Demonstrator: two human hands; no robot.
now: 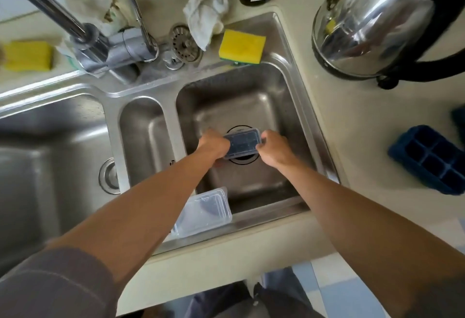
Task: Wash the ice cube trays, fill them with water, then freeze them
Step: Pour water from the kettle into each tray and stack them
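Left hand [214,145] and right hand [273,150] each close their grip round one short end of the lidded tray [241,144], likely light, stiff and slippery when wet.

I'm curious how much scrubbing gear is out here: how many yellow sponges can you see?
2. The right sponge lies on the sink rim behind the right basin; the left sponge lies on the counter left of the tap. Others may be out of view.

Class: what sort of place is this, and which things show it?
Probably a home kitchen: a steel sink with a tap, a kettle on the counter, and a yellow sponge.
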